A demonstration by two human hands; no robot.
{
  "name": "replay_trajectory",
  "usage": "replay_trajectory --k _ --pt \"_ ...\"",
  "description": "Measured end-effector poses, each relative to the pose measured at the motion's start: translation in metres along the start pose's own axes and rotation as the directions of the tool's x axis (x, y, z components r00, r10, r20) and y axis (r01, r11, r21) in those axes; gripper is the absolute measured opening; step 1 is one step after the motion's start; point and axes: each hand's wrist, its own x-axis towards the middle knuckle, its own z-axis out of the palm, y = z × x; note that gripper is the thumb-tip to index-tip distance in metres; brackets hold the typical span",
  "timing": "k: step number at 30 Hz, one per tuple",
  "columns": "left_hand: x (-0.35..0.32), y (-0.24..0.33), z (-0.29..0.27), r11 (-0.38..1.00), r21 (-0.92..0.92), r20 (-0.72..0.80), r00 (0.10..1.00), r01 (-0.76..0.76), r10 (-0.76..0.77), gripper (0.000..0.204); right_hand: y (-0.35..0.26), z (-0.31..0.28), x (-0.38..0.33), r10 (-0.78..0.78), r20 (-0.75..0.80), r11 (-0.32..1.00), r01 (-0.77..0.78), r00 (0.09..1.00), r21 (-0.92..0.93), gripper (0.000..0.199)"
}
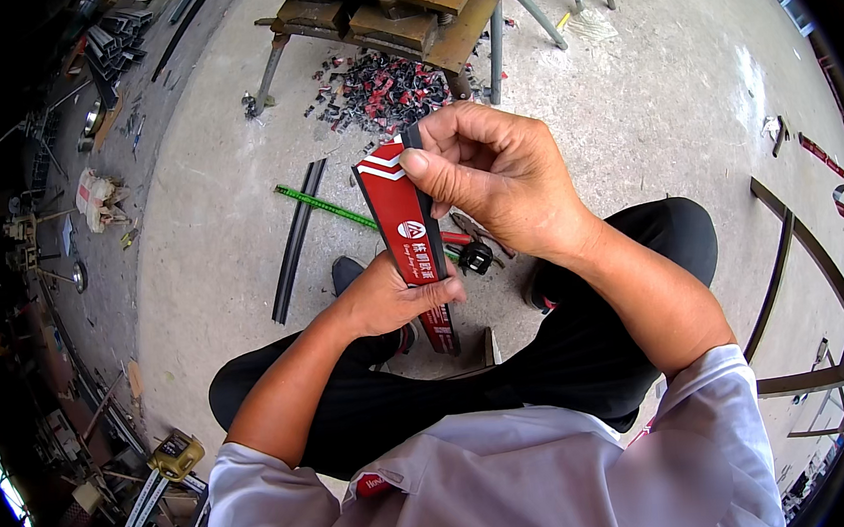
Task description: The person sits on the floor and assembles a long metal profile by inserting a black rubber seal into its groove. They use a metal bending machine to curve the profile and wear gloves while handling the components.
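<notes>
Big stuff first: pale concrete floor (204, 182) all around, then a chunky brown metal stand (474, 26) up top, and a dark angled frame (809, 382) lying off to the right. Black-trousered legs (657, 253) spread wide, then a heap of red and dark scraps (392, 90) under the stand. Two dark strips (298, 246) side by side on the floor, with a green tape blade (342, 213) crossing them.

Now the good bit: a red-faced strip (388, 198) with white chevrons and dark long edges, held up in the air between the knees, slightly tilted. Left hand (385, 299) wrapped round the lower half, thumb across the front. Right hand (514, 170) pinching the dark edge near the top.

Probably light and pretty stiff, not fragile, maybe slick on the printed face. Best to grab by the long edges, minding possibly sharp cut ends.

Smallest: a hand tool (480, 230), exact kind hard to tell, and a black tape case (476, 258).
</notes>
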Motion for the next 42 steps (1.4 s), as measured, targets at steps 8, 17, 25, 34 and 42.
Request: replay_trajectory --k 8,17,25,34,42 --pt "0.001 -0.002 0.0 1.0 -0.002 0.003 1.0 -0.006 0.006 0.025 -0.001 0.001 0.0 0.007 0.003 1.0 -0.007 1.0 0.01 0.014" --pt "0.002 -0.002 -0.001 1.0 0.019 -0.002 1.0 -0.008 0.008 0.025 0.003 0.001 0.0 -0.004 -0.002 1.0 0.004 1.0 -0.007 0.014" --pt "0.002 -0.008 -0.002 1.0 0.022 -0.015 1.0 0.013 -0.012 0.024 0.004 0.001 -0.001 0.021 0.008 0.999 -0.021 1.0 -0.025 0.014" --pt "0.003 -0.012 -0.002 0.999 0.018 -0.041 0.998 0.042 -0.041 0.025 0.002 0.002 -0.005 0.033 0.004 0.999 -0.033 0.999 0.022 0.013" --pt "0.003 -0.016 -0.002 0.998 0.047 -0.072 0.997 0.046 -0.042 0.025 0.005 0.0 -0.005 0.021 0.013 1.0 -0.021 1.0 0.023 0.014"
